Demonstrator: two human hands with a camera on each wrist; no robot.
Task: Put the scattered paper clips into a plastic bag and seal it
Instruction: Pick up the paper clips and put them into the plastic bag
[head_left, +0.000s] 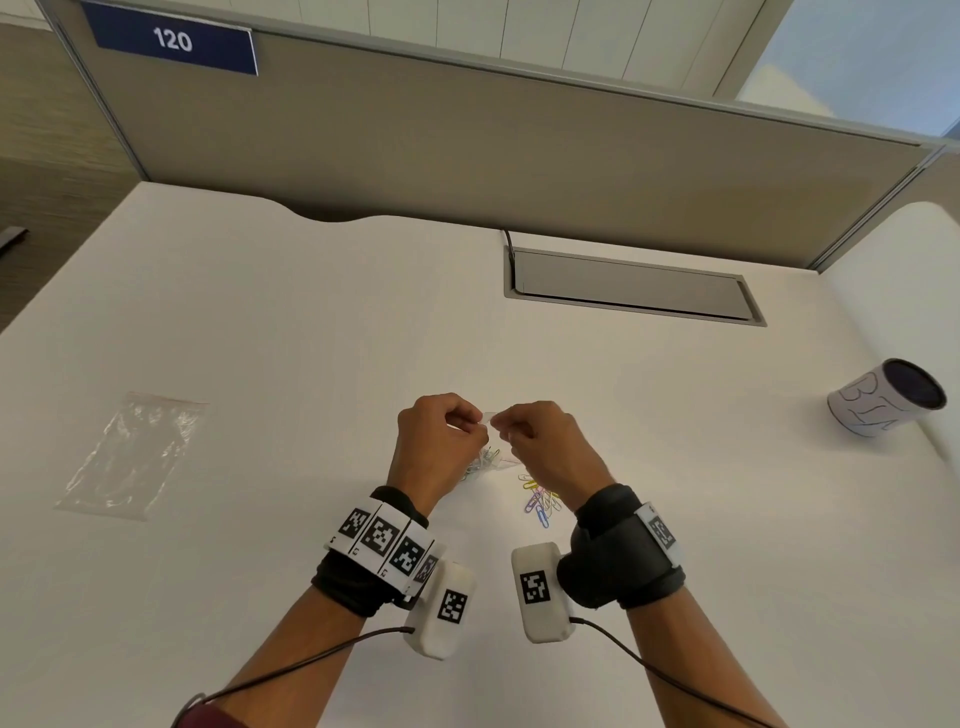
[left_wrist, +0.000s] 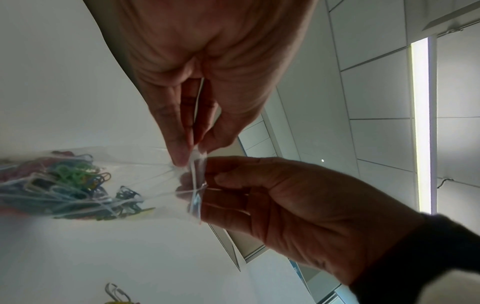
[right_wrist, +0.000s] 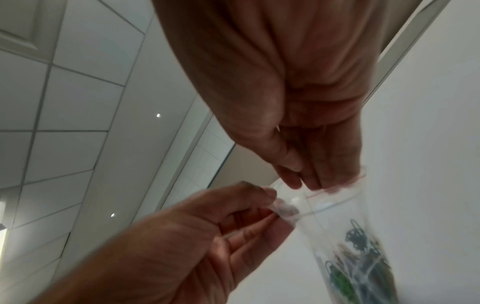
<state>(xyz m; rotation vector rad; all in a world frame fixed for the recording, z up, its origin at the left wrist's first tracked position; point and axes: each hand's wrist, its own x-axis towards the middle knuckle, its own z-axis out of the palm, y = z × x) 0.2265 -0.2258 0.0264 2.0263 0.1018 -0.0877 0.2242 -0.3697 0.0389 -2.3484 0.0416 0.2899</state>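
Bag, frame centre, part-filled with clips, mouth pinched by left hand and right hand; loose clips remain below on desk: gather these first, then press the seal end to end.

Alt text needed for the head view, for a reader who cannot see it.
Both hands, left hand and right hand, pinch the top of a small clear bag of paper clips above a white desk. Loose coloured clips lie beneath; a second empty bag lies far left.
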